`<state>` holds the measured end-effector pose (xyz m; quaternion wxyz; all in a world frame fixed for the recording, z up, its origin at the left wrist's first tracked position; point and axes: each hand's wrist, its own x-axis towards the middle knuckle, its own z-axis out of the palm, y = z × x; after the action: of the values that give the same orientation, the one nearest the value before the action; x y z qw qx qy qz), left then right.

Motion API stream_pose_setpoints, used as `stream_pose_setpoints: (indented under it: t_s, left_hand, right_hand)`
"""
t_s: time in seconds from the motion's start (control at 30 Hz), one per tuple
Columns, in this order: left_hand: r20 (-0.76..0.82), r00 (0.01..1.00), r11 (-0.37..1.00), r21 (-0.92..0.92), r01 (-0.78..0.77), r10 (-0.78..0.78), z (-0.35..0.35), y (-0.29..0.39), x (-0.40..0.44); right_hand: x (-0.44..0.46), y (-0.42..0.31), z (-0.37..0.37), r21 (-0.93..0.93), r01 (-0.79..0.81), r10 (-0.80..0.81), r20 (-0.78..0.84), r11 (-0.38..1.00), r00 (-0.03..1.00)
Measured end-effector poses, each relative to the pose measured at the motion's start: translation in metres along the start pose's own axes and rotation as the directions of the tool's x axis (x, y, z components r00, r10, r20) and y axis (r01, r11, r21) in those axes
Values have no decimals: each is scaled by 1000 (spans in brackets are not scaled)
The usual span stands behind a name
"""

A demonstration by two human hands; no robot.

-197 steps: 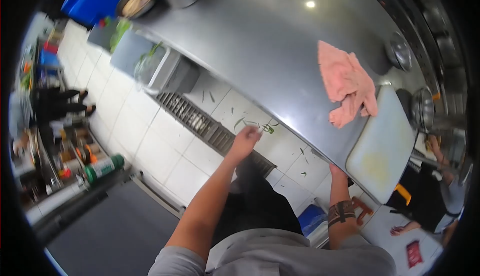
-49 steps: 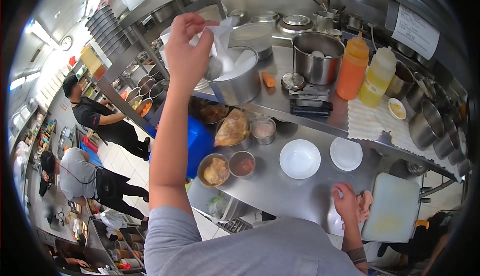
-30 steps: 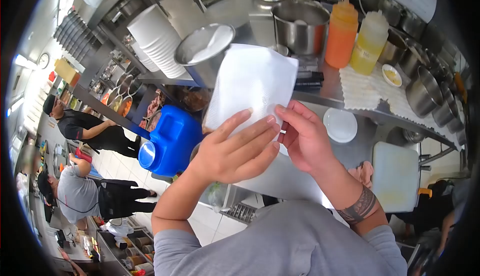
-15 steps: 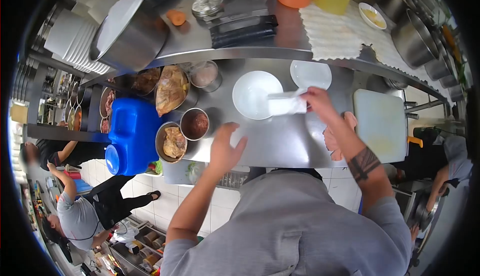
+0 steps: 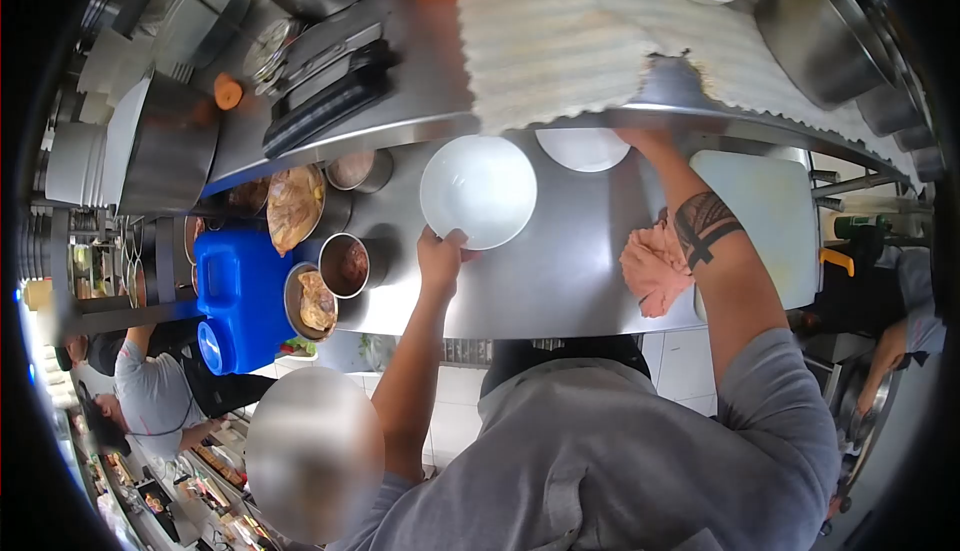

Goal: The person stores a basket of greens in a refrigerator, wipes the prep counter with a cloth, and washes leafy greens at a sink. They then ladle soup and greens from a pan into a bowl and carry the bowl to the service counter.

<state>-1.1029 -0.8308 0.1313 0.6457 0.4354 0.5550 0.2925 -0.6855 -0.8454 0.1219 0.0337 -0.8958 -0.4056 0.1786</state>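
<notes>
My left hand [image 5: 442,259] grips the near left rim of a white bowl [image 5: 478,191], with the thumb at its edge. My right hand [image 5: 643,139] reaches under the shelf's front edge beside a white dish [image 5: 583,148]; its fingers are mostly hidden there. Below my right forearm lies a crumpled pink cloth [image 5: 655,266] on the steel counter. Left of the bowl stand a metal cup with minced meat [image 5: 345,265], a pan with a large piece of meat [image 5: 296,209] and a smaller bowl with a pale piece [image 5: 318,301].
A blue jug [image 5: 240,296] stands at the counter's left end, a white cutting board [image 5: 765,221] at the right. The shelf above bears a ridged cloth [image 5: 560,51], a carrot piece [image 5: 228,91] and a steel pot [image 5: 170,141]. Co-workers stand at both sides.
My left hand has moved up to the bowl and taken hold of its rim. My right hand has gone further forward under the shelf; the white paper it held is out of sight.
</notes>
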Motion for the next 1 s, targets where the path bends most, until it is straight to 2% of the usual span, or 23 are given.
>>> stream_pose_setpoints:
  t_s: [0.03,0.1,0.13,0.17,0.23,0.27,0.3,0.33,0.4,0.47,0.53,0.57,0.63,0.67,0.7,0.73,0.77,0.8,0.83,0.87,0.93,0.97,1.0]
  left_hand:
    - [2,1000,1000,4,-2,2,12,9,-4]
    - [106,994,1000,-24,19,-16,48,28,-2]
    - [112,993,1000,-6,21,-21,69,35,2]
    - [131,991,999,-24,27,-24,91,41,8]
    - [186,982,999,-30,35,-29,130,40,29]
    - [198,980,999,-27,31,-26,147,42,36]
    - [189,981,1000,-1,31,-30,162,44,43]
    - [181,983,999,25,31,-35,175,47,49]
    - [192,981,999,37,7,-14,187,30,77]
    - [210,978,998,57,-6,-6,190,18,87]
    - [136,991,999,54,8,-15,187,15,84]
    - [169,986,998,63,4,-14,188,15,76]
    - [214,946,969,10,245,-241,184,14,57]
    - [255,938,968,-30,251,-235,188,12,50]
    - [283,928,967,-6,254,-242,190,6,55]
    - [279,943,974,-84,210,-179,194,-1,64]
    - [277,953,972,-161,169,-119,200,-10,75]
    - [317,939,973,-141,182,-129,202,-18,91]
    - [270,953,982,-95,166,-135,199,-21,115]
    - [213,967,988,-47,150,-136,196,-19,134]
    - [180,983,999,-17,51,-47,185,-3,156]
    - [175,983,998,-12,54,-51,179,11,148]
    - [119,941,876,344,-339,318,173,40,132]
  right_hand:
    - [-4,5,-1,4,-2,2,-2,1000,1000]
    - [3,22,13,256,101,-64,-148,961,987]
    - [7,33,19,418,181,-90,-229,890,969]
    - [-1,36,14,420,183,-87,-237,889,968]
    - [-36,45,5,467,291,-122,-359,835,926]
    - [-36,55,21,586,336,-48,-451,737,891]
    - [-45,64,21,631,136,53,-271,764,961]
    - [-57,74,23,638,-72,160,-80,767,984]
    - [-103,85,25,744,21,102,-119,668,988]
    - [-158,91,20,801,3,90,-72,598,993]
    - [-199,103,36,772,65,114,-175,632,978]
    - [-223,105,40,774,55,145,-187,631,971]
    - [-265,100,41,842,138,206,-281,521,937]
    - [-280,98,35,846,127,242,-287,519,927]
    - [-296,94,29,626,210,173,-493,751,853]
    - [-309,89,26,336,231,46,-649,913,760]
    - [-318,85,29,341,194,85,-655,920,750]
    - [-326,82,32,407,127,147,-578,905,803]
    - [-332,79,33,465,62,201,-493,883,847]
    - [-343,68,28,510,13,255,-452,860,855]
    - [-357,61,46,532,-31,307,-439,846,845]
    - [-360,56,53,546,-44,325,-432,837,841]
    - [-363,49,57,547,-40,320,-427,836,846]
